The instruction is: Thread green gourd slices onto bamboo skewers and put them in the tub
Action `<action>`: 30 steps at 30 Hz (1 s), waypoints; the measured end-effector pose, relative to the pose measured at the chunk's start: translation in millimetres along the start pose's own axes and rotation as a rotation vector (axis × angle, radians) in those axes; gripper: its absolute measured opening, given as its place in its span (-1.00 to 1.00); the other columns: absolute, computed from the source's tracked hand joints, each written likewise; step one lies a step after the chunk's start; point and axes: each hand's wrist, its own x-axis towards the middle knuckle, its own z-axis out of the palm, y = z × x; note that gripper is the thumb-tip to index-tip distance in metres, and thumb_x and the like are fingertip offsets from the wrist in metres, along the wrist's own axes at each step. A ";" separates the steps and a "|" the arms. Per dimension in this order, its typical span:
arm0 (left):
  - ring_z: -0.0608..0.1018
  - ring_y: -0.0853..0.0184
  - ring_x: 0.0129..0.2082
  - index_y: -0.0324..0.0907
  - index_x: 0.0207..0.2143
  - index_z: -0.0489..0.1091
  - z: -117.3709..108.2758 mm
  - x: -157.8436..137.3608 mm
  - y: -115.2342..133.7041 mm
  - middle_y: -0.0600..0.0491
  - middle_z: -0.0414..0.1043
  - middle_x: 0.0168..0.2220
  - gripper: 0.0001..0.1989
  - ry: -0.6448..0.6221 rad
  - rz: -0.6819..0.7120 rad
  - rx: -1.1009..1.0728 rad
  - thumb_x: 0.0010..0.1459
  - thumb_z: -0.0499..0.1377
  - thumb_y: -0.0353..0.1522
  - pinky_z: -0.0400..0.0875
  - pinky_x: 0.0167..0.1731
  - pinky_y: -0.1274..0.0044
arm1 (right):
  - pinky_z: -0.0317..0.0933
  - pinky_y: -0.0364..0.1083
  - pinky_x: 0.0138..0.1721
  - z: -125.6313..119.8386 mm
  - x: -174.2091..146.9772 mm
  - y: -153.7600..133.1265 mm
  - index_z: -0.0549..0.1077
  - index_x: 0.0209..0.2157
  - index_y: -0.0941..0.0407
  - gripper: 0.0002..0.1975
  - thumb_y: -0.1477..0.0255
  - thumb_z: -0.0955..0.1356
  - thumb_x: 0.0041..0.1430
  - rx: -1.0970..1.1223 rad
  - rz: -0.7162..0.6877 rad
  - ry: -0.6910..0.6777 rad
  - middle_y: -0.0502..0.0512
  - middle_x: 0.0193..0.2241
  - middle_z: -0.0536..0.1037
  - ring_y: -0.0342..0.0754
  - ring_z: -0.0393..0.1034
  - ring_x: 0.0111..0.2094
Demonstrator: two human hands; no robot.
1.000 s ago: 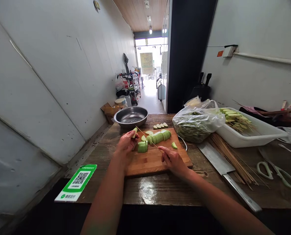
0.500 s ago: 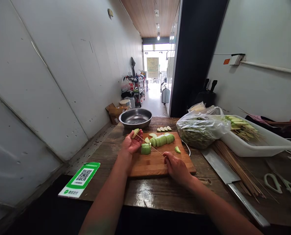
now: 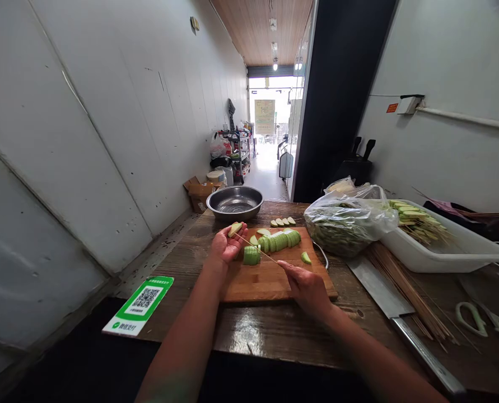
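Note:
My left hand (image 3: 229,244) is closed on a pale green vegetable slice (image 3: 234,229), palm turned up, above the left edge of the wooden cutting board (image 3: 270,282). From that slice a thin wooden skewer (image 3: 255,246) slants down to the right. Its other end is pinched by my right hand (image 3: 303,282), over the board's right half. Between and behind the hands lie a short stack of green slices (image 3: 251,255) and a longer row of slices (image 3: 280,240). One loose slice (image 3: 306,257) rests near the board's right side.
A metal basin (image 3: 235,202) stands behind the board, near a skewered row of slices (image 3: 283,221). Rightward are a bag of greens (image 3: 345,224), a white tray (image 3: 455,254), a cleaver (image 3: 381,291), bare skewers (image 3: 404,291) and scissors (image 3: 471,319). A QR-code card (image 3: 140,305) lies left.
The slice in my left hand has turned slightly on the skewer's end. My right hand's fingers have shifted a little to the left along the skewer and straightened. The view has moved slightly.

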 end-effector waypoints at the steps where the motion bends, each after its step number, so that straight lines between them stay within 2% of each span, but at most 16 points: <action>1: 0.54 0.23 -0.27 -0.37 -0.22 0.32 -0.1 0.3 0.0 -0.19 0.46 -0.32 -0.76 -0.002 0.008 -0.003 0.12 -0.07 -0.51 0.49 -0.32 0.44 | 0.30 -0.08 -0.14 0.0 -0.1 0.2 0.37 0.00 0.03 -0.63 0.52 0.19 0.17 -0.003 0.008 -0.002 0.07 -0.12 0.50 -0.03 0.43 -0.16; 8: 0.53 0.23 -0.23 -0.38 -0.16 0.31 -0.9 1.4 0.4 -0.21 0.46 -0.26 -0.71 -0.004 0.018 -0.013 0.15 -0.11 -0.47 0.50 -0.32 0.45 | 0.30 -0.05 -0.13 0.5 -0.5 1.9 0.35 0.01 0.02 -0.62 0.51 0.18 0.18 0.003 0.030 0.002 0.06 -0.08 0.46 -0.01 0.41 -0.13; 16: 0.53 0.24 -0.24 -0.38 -0.21 0.32 -0.3 0.6 -1.9 -0.20 0.45 -0.28 -0.77 -0.034 0.048 0.017 0.13 -0.06 -0.51 0.49 -0.29 0.47 | 0.29 -0.06 -0.11 2.0 -0.4 2.3 0.35 0.02 0.03 -0.62 0.52 0.18 0.18 0.016 0.033 -0.008 0.06 -0.08 0.47 -0.03 0.40 -0.11; 30: 0.53 0.24 -0.24 -0.37 -0.24 0.33 5.5 -5.1 -5.5 -0.18 0.46 -0.32 -0.77 -0.051 0.058 0.074 0.13 -0.07 -0.53 0.49 -0.30 0.48 | 0.30 -0.05 -0.15 4.1 -0.9 3.8 0.36 0.01 0.03 -0.62 0.50 0.16 0.18 -0.034 0.028 -0.001 0.08 -0.14 0.51 -0.01 0.45 -0.19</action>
